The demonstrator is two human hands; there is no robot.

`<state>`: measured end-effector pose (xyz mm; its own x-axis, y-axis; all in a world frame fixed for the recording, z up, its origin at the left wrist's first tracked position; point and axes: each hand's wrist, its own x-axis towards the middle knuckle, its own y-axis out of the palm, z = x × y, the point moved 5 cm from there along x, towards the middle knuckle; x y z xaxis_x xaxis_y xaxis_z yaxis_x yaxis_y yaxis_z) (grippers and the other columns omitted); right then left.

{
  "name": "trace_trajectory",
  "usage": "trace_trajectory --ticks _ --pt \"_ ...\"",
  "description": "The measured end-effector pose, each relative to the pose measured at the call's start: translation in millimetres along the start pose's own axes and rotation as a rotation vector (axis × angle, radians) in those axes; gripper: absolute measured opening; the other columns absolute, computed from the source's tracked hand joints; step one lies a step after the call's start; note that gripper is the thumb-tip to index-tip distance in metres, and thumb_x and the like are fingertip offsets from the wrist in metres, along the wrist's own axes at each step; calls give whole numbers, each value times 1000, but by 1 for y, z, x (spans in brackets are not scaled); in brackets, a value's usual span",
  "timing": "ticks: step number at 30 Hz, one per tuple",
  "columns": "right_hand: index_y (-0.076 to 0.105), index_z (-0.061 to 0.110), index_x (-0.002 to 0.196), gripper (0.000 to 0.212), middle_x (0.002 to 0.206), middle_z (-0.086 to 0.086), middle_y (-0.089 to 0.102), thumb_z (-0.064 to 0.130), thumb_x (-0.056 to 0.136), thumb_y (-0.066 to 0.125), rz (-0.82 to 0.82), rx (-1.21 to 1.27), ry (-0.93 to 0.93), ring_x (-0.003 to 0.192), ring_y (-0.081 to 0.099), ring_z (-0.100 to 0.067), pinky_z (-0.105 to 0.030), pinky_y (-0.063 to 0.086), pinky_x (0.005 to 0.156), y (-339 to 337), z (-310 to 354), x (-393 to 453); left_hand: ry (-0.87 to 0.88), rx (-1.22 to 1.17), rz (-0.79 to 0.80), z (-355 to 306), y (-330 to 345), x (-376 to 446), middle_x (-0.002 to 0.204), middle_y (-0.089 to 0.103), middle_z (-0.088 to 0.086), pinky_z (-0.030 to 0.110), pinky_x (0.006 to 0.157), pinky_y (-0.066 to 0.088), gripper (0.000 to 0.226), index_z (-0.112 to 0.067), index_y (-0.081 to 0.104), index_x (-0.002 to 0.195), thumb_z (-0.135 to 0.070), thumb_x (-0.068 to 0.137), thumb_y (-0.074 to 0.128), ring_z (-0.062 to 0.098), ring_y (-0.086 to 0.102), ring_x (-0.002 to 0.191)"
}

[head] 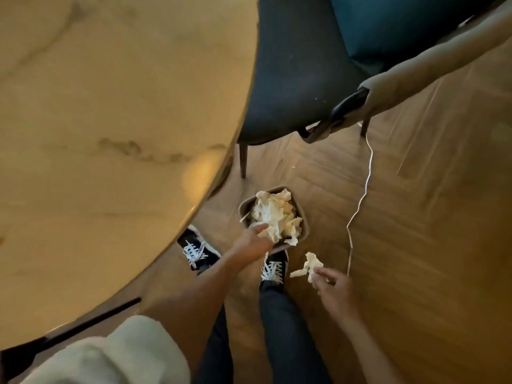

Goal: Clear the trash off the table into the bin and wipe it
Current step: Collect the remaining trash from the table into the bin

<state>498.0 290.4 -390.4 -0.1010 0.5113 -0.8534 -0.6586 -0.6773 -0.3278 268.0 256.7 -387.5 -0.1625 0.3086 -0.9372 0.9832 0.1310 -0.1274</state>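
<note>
Small tan bin (302, 217) on the floor just right of the marble-look table (110, 134) edge, upright, heaped above its rim with crumpled white paper (273, 214). 1 more crumpled white wad (311, 264) just right of and nearer than the bin, pinched in fingertips.
</note>
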Motion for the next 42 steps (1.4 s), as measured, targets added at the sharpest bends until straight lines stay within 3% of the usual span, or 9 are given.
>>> trace_trajectory --ticks 5,11,16,18,21,29,34,38,42 --pt "66 14 118 28 111 5 62 21 91 61 70 -44 18 103 60 -14 -36 50 95 24 23 54 -25 37 -76 17 -9 28 115 60 3 21 78 46 49 -19 52 136 -16 88 59 15 61 94" --pt "62 18 125 36 121 -5 64 18 89 57 131 -88 71 101 62 -20 -37 53 90 43 48 80 -14 40 -150 39 -22 4 73 57 -11 6 48 38 35 -16 62 123 -11 89 57 2 47 61" --pt "57 17 130 37 122 -6 62 18 92 54 148 -172 32 96 60 -17 -26 44 72 34 67 40 -22 18 -144 45 -20 -41 94 65 -2 23 71 49 36 -15 62 125 -13 90 57 8 59 80" --pt "57 17 129 35 127 -4 59 19 94 53 160 -207 -26 96 56 -13 -24 42 77 30 79 16 -4 9 -143 42 -21 -61 100 64 -4 21 74 47 33 -18 63 123 -15 90 58 6 59 88" --pt "58 16 128 33 128 -5 58 18 95 54 172 -219 -108 83 50 -4 -15 38 64 23 97 -21 28 -29 -137 34 -25 -92 103 63 -5 15 67 44 28 -21 63 119 -15 92 58 1 57 86" --pt "57 22 127 33 123 -1 59 30 96 55 183 -259 -295 94 55 -9 -19 41 64 10 156 -120 209 -68 -189 17 -52 -191 109 65 -5 13 74 44 24 -23 63 114 -15 92 59 1 59 94" --pt "59 23 124 31 115 0 60 28 94 56 219 -284 -409 99 59 -14 -31 52 82 15 213 -172 358 -157 -259 11 -84 -252 97 66 -3 11 76 47 21 -23 66 105 -8 90 61 7 61 91" --pt "61 25 121 27 112 5 59 29 95 55 208 -347 -533 105 56 -13 -27 47 82 26 262 -199 425 -278 -362 13 -125 -283 87 67 -2 30 84 51 25 -29 68 90 -5 88 64 15 63 87" --pt "62 22 120 26 110 4 63 29 95 56 210 -380 -636 90 56 0 -16 44 73 50 312 -210 483 -319 -428 13 -171 -305 95 70 3 24 80 50 19 -25 70 96 -8 89 64 14 65 88"
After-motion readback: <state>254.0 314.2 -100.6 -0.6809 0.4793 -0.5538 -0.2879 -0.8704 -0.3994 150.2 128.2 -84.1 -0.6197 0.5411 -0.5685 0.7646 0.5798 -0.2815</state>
